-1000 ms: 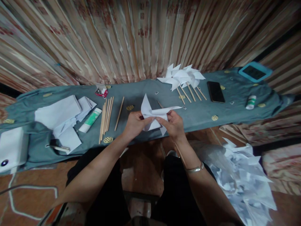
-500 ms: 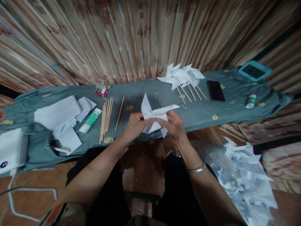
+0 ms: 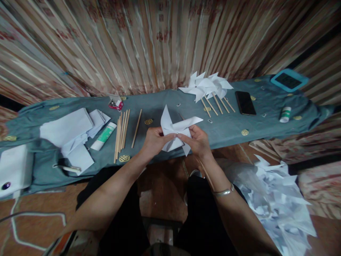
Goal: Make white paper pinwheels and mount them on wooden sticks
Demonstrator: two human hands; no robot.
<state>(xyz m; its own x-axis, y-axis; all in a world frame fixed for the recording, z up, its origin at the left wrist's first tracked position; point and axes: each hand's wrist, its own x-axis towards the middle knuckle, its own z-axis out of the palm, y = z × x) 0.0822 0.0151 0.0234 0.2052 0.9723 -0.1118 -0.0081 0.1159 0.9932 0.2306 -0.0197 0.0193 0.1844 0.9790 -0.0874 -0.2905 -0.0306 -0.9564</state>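
Note:
Between my hands, above the table's front edge, is a white paper pinwheel (image 3: 167, 121). My left hand (image 3: 153, 141) grips its left side, thumb on top near the middle. From the right, my right hand (image 3: 198, 141) pinches it the same way, and the two thumb tips almost meet at a small pin head (image 3: 177, 134). My other fingers are hidden under the paper. A stick tip (image 3: 181, 116) shows just behind the pinwheel. Left of my hands lie one loose wooden stick (image 3: 136, 128) and a row of several sticks (image 3: 122, 136).
Finished pinwheels (image 3: 204, 87) on sticks lie at the back. Paper sheets (image 3: 66, 126), a glue stick (image 3: 103, 136) and a red pin box (image 3: 116, 104) are left. A phone (image 3: 245, 103), a second glue stick (image 3: 285, 114) and a blue-framed device (image 3: 290, 80) are right. A bag of paper pinwheels (image 3: 279, 206) stands below.
Both hands keep their hold on the pinwheel. The view has shifted very slightly; nothing on the table has moved.

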